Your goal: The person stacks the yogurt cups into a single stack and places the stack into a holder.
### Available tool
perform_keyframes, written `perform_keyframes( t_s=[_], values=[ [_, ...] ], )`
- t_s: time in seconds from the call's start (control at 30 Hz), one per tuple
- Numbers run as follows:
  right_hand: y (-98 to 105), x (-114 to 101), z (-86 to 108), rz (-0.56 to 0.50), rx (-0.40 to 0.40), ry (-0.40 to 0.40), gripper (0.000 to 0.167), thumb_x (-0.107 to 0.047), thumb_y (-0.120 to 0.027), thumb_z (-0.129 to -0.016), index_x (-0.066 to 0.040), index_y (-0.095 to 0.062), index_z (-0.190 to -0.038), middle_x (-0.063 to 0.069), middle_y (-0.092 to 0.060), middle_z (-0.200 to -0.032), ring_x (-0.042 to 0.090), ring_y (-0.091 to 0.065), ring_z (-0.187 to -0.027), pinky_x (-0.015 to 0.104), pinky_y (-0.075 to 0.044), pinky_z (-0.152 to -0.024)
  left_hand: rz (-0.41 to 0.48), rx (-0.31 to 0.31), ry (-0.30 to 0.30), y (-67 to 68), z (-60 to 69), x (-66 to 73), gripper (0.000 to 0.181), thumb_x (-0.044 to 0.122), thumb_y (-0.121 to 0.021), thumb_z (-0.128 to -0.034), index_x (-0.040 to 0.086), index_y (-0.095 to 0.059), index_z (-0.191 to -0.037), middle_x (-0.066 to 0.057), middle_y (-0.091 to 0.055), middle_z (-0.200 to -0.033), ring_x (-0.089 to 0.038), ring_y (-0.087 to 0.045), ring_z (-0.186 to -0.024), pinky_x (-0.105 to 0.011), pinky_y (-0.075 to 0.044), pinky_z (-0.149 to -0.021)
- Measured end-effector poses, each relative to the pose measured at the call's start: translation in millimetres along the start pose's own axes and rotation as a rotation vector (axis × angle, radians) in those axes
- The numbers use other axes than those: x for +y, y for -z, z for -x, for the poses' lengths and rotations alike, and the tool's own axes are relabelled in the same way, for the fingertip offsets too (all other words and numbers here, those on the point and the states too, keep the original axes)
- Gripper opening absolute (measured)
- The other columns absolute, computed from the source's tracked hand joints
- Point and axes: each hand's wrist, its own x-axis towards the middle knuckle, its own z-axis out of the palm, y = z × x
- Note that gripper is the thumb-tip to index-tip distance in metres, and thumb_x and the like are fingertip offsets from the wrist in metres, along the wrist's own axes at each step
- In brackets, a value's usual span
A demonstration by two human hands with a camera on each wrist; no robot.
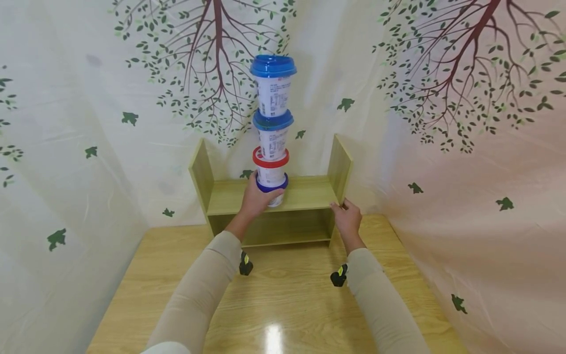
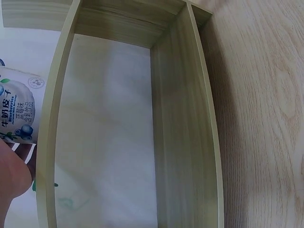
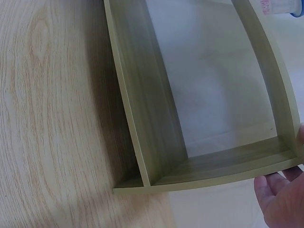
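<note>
A tall stack of several white lidded cups rises over the upper board of a light wooden shelf (image 1: pixel 309 191). From the bottom, the lids are dark blue, red, blue and blue. My left hand (image 1: pixel 258 196) grips the bottom cup (image 1: pixel 276 200) just under its dark blue lid; whether that cup touches the board I cannot tell. In the left wrist view, the bottom cup (image 2: pixel 19 107) shows a blueberry label above my hand (image 2: pixel 14 171). At the shelf's right side panel (image 1: pixel 340 169), my right hand (image 1: pixel 348 219) holds the edge between thumb and fingers, also visible in the right wrist view (image 3: pixel 285 197).
The shelf stands at the back of a wooden table (image 1: pixel 274 285), with a lower open compartment (image 1: pixel 287 228) under the upper board. Behind it hangs a pale curtain (image 1: pixel 318 98) printed with trees and leaves. The shelf's left side panel (image 1: pixel 201 174) stands upright left of the stack.
</note>
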Motion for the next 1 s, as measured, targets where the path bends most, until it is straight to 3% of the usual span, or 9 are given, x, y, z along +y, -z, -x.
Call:
perform_keyframes(
  t_s=[0.17,0.4,0.57,0.77,0.87,1.0],
  values=[
    [0,-2,2.7,-0.016,-0.004,0.007,0.043,-0.024,-0.071,-0.095,-0.006,-0.066,-0.134,0.018,-0.063,-0.134,0.035,-0.058,-0.124,0.051,-0.051,-0.096,0.038,0.002,-0.011,1.2,5.3,-2.1,0.114,0.037,-0.088,-0.0779,0.019,-0.012,-0.161,-0.010,-0.042,-0.151,-0.030,-0.047,-0.133,-0.050,-0.041,-0.109],
    [2,-4,3.2,-0.022,0.007,0.010,0.042,-0.023,-0.071,-0.096,-0.006,-0.065,-0.134,0.019,-0.064,-0.132,0.036,-0.062,-0.115,0.049,-0.052,-0.089,0.053,0.003,-0.025,6.8,13.9,-7.3,0.120,0.033,-0.089,-0.0781,0.014,-0.005,-0.162,-0.015,-0.033,-0.159,-0.035,-0.045,-0.136,-0.048,-0.040,-0.111],
    [5,-4,-1.1,0.008,0.026,0.006,0.041,-0.025,-0.070,-0.096,-0.006,-0.066,-0.133,0.018,-0.064,-0.132,0.035,-0.061,-0.114,0.049,-0.051,-0.090,-0.018,-0.011,-0.017,11.0,23.0,-6.2,0.119,0.038,-0.089,-0.0775,0.017,-0.008,-0.162,-0.016,-0.029,-0.161,-0.039,-0.039,-0.140,-0.052,-0.035,-0.114],
    [3,-9,-4.0,0.063,0.035,-0.009,0.043,-0.030,-0.066,-0.098,-0.002,-0.064,-0.131,0.020,-0.063,-0.132,0.037,-0.057,-0.116,0.052,-0.048,-0.096,-0.068,-0.037,-0.043,14.5,31.2,-4.1,0.116,0.032,-0.088,-0.0787,0.015,-0.009,-0.163,-0.016,-0.029,-0.162,-0.040,-0.035,-0.143,-0.052,-0.033,-0.115],
    [0,-15,-0.5,0.056,0.031,0.004,0.053,-0.029,-0.067,-0.097,0.001,-0.054,-0.138,0.022,-0.057,-0.138,0.038,-0.052,-0.126,0.052,-0.044,-0.104,-0.119,-0.063,-0.072,17.2,34.9,-2.4,0.117,0.037,-0.089,-0.0777,0.015,-0.012,-0.162,-0.016,-0.030,-0.162,-0.038,-0.034,-0.144,-0.051,-0.033,-0.115],
    [-7,-19,8.6,0.044,0.027,0.043,0.073,-0.026,-0.070,-0.095,0.001,-0.033,-0.152,0.024,-0.043,-0.152,0.039,-0.038,-0.140,0.051,-0.033,-0.115,-0.257,-0.109,-0.116,22.1,43.2,0.2,0.119,0.056,-0.084,-0.0754,0.013,-0.015,-0.162,-0.013,-0.029,-0.163,-0.034,-0.032,-0.146,-0.052,-0.032,-0.116]
  ],
)
